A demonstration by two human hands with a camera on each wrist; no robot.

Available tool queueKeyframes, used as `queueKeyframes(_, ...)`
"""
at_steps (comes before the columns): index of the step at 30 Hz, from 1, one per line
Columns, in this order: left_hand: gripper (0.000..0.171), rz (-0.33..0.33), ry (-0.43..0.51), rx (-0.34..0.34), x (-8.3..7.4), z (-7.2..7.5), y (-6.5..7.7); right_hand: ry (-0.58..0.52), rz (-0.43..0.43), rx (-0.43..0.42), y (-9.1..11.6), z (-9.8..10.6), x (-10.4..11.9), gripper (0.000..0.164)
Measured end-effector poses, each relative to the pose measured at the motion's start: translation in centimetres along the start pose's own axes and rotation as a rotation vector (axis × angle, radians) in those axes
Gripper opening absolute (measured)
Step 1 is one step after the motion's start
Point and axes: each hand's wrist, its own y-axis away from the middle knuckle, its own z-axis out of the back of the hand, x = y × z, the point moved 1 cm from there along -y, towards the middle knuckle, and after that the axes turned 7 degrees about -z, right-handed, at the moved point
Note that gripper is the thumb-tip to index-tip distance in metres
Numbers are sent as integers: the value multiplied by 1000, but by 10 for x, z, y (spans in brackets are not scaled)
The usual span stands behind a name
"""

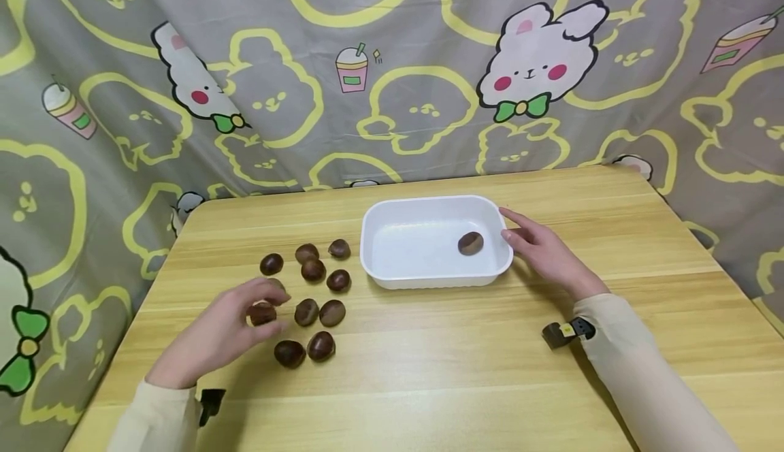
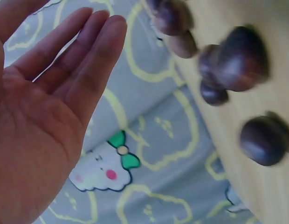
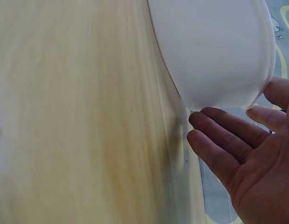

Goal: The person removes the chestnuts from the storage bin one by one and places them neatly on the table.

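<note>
Several brown chestnuts (image 1: 313,270) lie loosely grouped on the left half of the table. My left hand (image 1: 229,323) hovers among the nearest of them, thumb and fingers apart, partly hiding a chestnut (image 1: 262,314). In the left wrist view its palm (image 2: 39,126) and extended fingers hold nothing. A white rectangular plastic tray (image 1: 429,281) stands right of the group, with a single chestnut (image 1: 470,244) inside near its right end. At that end, my right hand (image 1: 545,251) touches the rim with thumb and fingertips; the right wrist view shows its fingers (image 3: 223,140) loosely extended.
The light wood-grain table (image 1: 453,363) ends at a grey curtain (image 1: 422,50) printed with yellow outlines and rabbits. Small black wrist cameras are worn at the left cuff (image 1: 211,404) and right cuff (image 1: 569,331).
</note>
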Motion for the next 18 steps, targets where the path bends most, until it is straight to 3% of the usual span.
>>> queueKeyframes(10,19,-120,44,-42,-31,14,-57,7,5,0,0,1,1,57)
queueKeyframes(14,20,-155,114,-32,-47,14,-81,-4,7,8,1,0,1,57)
queueKeyframes(18,23,-240,193,-52,-61,13,-104,-16,1,12,1,-1,-1,57)
